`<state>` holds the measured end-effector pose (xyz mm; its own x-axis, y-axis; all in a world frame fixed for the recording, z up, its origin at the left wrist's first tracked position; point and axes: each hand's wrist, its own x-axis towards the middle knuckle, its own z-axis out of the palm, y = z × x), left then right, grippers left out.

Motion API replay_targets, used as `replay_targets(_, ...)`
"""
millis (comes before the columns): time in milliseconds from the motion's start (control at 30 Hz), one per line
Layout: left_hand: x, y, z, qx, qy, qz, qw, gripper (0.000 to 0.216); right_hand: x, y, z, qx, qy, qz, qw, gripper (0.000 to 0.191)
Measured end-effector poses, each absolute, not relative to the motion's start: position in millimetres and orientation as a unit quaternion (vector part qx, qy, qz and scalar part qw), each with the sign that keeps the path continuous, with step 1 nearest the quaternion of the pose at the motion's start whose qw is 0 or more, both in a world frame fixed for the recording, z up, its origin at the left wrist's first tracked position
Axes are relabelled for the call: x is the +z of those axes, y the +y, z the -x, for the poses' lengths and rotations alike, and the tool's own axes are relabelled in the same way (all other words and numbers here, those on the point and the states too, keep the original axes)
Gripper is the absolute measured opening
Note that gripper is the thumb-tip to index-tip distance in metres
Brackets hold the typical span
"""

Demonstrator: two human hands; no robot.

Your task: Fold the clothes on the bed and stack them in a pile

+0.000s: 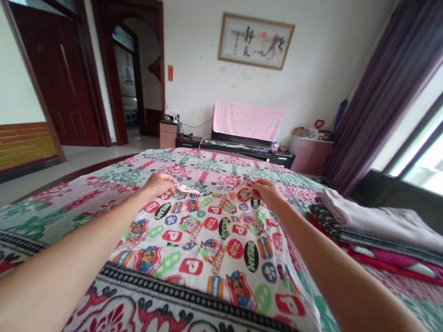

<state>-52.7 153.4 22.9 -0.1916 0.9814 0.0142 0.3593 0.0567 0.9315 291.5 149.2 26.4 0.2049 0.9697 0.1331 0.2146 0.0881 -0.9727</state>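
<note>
A white cloth garment (206, 237) printed with cartoon dogs, red badges and green shapes lies spread over the patterned bedspread (78, 194). Its exact kind I cannot make out. My left hand (160, 185) pinches its far left corner. At the far right corner, my right hand (264, 190) grips the fabric between thumb and fingers, lifting that edge slightly. The cloth's near edge rests flat over the dark border of the bedspread.
On the right of the bed sits a stack of folded clothes (388, 224), grey on top. Beyond the bed stand a low black cabinet (238, 151) and a screen under a pink cloth (247, 120). A purple curtain (393, 88) hangs by the window.
</note>
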Motion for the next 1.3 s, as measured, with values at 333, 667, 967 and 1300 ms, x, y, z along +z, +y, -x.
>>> replay_targets(333,19,115,75,0.296,0.673,-0.647,0.201,0.038,34,58,-297,0.375,-0.62,0.501,0.475,0.024)
replay_targets(667,13,88,86,0.247,0.684,-0.686,-0.005,0.028,31,25,-306,0.491,-0.585,0.486,0.424,0.023)
replay_targets(967,-8,81,84,0.228,0.694,-0.681,-0.059,0.032,39,6,-333,0.584,-0.637,0.455,0.215,0.037)
replay_targets(1300,-5,76,80,0.147,0.69,-0.707,-0.06,0.031,-14,47,-357,0.229,-0.525,0.668,0.475,0.02)
